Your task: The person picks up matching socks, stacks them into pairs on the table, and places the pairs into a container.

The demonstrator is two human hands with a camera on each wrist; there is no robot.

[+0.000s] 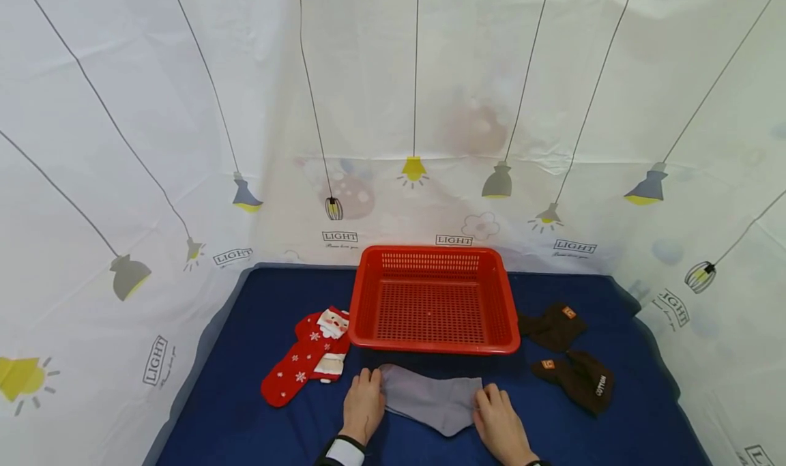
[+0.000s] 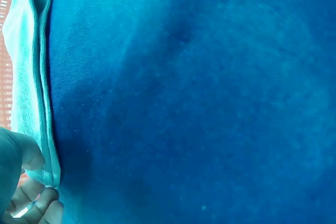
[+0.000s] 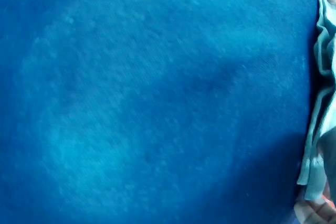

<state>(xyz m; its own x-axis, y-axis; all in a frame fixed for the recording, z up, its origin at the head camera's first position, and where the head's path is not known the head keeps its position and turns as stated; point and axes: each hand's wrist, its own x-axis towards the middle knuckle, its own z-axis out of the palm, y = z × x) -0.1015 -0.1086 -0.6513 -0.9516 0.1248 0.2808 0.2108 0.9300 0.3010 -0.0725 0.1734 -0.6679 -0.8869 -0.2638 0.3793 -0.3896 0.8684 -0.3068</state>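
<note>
A pair of grey socks (image 1: 432,399), one laid over the other, stretches between both hands at the front of the blue table. My left hand (image 1: 363,406) pinches the socks' left end between thumb and fingers. At the right end, my right hand (image 1: 500,425) pinches the other edge. Layered sock edges (image 2: 29,77) show in the left wrist view, with the left thumb on top and fingers below. The right wrist view catches the socks' folded edges (image 3: 326,114) and part of the right hand. Most of each palm is hidden.
Just behind the socks stands a red plastic basket (image 1: 432,348). Red Santa socks (image 1: 297,367) lie to the left. On the right are two dark brown socks (image 1: 555,329), (image 1: 583,381). A lamp-printed white curtain (image 1: 381,97) surrounds the blue tabletop (image 1: 233,432).
</note>
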